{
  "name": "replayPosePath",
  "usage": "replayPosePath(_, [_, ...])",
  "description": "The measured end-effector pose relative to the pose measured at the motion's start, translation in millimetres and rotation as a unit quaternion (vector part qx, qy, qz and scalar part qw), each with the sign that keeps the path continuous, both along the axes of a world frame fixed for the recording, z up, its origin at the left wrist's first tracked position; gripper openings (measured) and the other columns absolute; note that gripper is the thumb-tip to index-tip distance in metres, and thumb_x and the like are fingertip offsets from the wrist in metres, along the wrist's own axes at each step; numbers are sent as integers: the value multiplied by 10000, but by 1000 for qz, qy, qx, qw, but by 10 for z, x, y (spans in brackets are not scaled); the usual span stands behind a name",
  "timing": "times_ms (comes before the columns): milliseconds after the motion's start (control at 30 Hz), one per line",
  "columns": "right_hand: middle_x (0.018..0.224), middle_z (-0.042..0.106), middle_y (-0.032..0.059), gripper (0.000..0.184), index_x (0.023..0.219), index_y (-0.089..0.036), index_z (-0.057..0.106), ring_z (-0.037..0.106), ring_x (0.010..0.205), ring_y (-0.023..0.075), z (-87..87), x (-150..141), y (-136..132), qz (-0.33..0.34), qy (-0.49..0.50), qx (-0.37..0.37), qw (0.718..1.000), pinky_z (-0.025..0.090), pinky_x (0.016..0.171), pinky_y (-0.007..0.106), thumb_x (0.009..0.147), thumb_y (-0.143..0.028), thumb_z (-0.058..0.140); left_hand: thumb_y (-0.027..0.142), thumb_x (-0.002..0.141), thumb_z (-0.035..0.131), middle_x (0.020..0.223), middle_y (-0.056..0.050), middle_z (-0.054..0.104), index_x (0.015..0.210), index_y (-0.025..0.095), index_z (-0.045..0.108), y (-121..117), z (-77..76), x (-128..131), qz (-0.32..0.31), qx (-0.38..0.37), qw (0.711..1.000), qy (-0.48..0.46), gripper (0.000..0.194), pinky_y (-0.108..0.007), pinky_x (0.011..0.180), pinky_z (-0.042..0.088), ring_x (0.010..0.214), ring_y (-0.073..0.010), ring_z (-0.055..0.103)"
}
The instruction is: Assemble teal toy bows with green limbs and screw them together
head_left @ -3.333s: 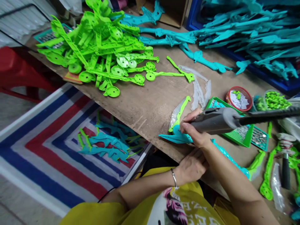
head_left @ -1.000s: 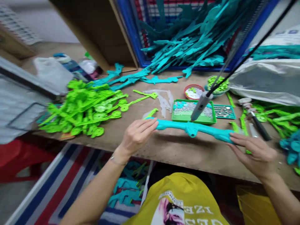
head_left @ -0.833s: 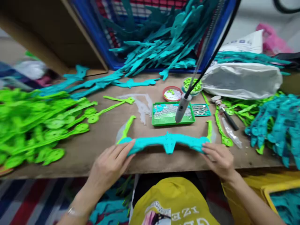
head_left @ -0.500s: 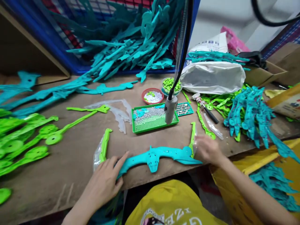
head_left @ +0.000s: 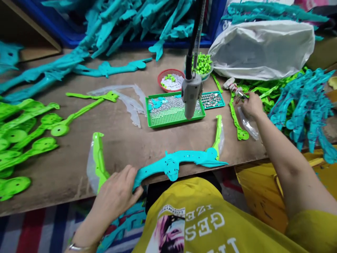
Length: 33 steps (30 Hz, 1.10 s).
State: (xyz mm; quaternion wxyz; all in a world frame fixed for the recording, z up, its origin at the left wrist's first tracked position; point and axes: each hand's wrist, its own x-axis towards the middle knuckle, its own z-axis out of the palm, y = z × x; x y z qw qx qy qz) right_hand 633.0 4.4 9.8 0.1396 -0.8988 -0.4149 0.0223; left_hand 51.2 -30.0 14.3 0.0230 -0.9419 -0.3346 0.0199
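A turquoise plastic bow-shaped part [head_left: 172, 165] lies along the front edge of the workbench. My left hand [head_left: 116, 189] grips its left end, fingers over the top and thumb on the near side, so that end is hidden. Green arms with clear pieces stick out from both ends, the left one [head_left: 98, 160] beside my left hand and the right one [head_left: 218, 133] farther off. To the right, my right hand [head_left: 252, 105] is closed round the handle of a hammer [head_left: 231, 84] with a wrapped head. Most of its handle is covered by my fingers.
An electric screwdriver [head_left: 190, 98] hangs over a green tray [head_left: 158, 123] of screws. Behind are a red basket [head_left: 160, 82] and a bowl of green bits [head_left: 204, 65]. Green parts [head_left: 28, 147] pile up at left; turquoise parts [head_left: 302, 109] lie at right. A blue crate [head_left: 210, 38] stands behind.
The screwdriver was in my right hand and now hangs. Both hands turned the turquoise part and laid it down. My right hand then left it, reached right and took hold of the hammer.
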Motion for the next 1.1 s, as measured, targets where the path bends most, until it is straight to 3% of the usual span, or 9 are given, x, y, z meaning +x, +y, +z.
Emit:
replayPosePath(67, [1254, 614, 285, 558, 1212, 129, 567, 586, 1229, 344, 128, -6, -1, -1, -8, 1, 1000, 414, 979, 420, 955, -339, 403, 282, 920, 451, 842, -91, 609, 1071, 122, 599, -92, -3, -29, -15, -9, 1000, 7, 265, -378, 670, 477, 683, -259, 608])
replayPosePath(167, [1187, 660, 267, 611, 1191, 114, 601, 609, 1192, 338, 372, -13, -57, -6, -6, 24, 1000, 425, 945, 426, 955, -418, 413, 261, 937, 443, 910, -73, 623, 1419, 159, 452, -221, 13, -57, -32, -24, 999, 27, 493, -344, 631, 459, 645, -226, 603])
replayPosePath(267, [1040, 730, 183, 606, 1151, 11, 675, 679, 984, 233, 574, -72, -267, 6, 12, 43, 999, 473, 849, 346, 917, -526, 520, 245, 953, 447, 892, -48, 596, 1569, 253, 263, -353, 11, -79, -51, -33, 997, 49, 642, -318, 579, 430, 591, -204, 581])
replayPosePath(367, [845, 731, 96, 560, 1106, -95, 708, 635, 701, 125, 650, -257, -700, 35, 42, 52, 997, 459, 658, 248, 914, -588, 526, 240, 954, 470, 911, -51, 591, 1591, 283, 228, -487, -25, -100, -68, -58, 995, 42, 682, -306, 580, 438, 596, -193, 587])
replayPosePath(500, [613, 633, 11, 386, 952, -198, 701, 495, 491, 106, 581, -728, -1546, 92, 121, 94, 984, 399, 507, 252, 944, -551, 545, 230, 936, 497, 949, -66, 610, 1580, 339, 267, -646, -74, -118, -63, -73, 995, 35, 693, -305, 587, 455, 605, -196, 591])
replayPosePath(600, [602, 587, -26, 345, 1012, -212, 684, 512, 504, 122, 515, -1103, -2180, 100, 155, 78, 980, 407, 496, 250, 956, -519, 536, 236, 921, 510, 985, -81, 625, 1544, 367, 356, -736, -98, -128, -47, -88, 994, 42, 655, -302, 593, 466, 615, -194, 594])
replayPosePath(767, [910, 760, 27, 298, 1093, -227, 709, 707, 759, 179, 491, -1471, -2903, 146, 140, 4, 979, 548, 668, 257, 963, -436, 542, 239, 919, 478, 974, -92, 632, 1497, 356, 448, -802, -132, -139, -33, -106, 993, 37, 591, -317, 590, 488, 596, -192, 585])
replayPosePath(933, [1144, 767, 52, 336, 1251, -253, 691, 754, 968, 241, 412, -1632, -3179, 167, 131, 26, 977, 610, 800, 312, 960, -350, 554, 252, 928, 423, 930, -94, 623, 1489, 349, 464, -799, -153, -118, -18, -131, 991, -7, 570, -331, 554, 496, 567, -201, 569])
replayPosePath(1100, [1121, 774, 52, 338, 1261, -260, 698, 762, 953, 252, 296, -1601, -3035, 165, 120, 39, 978, 624, 797, 338, 956, -322, 566, 262, 927, 460, 974, -87, 638, 1510, 381, 416, -787, -145, -92, -22, -121, 992, 21, 597, -307, 592, 511, 612, -196, 621])
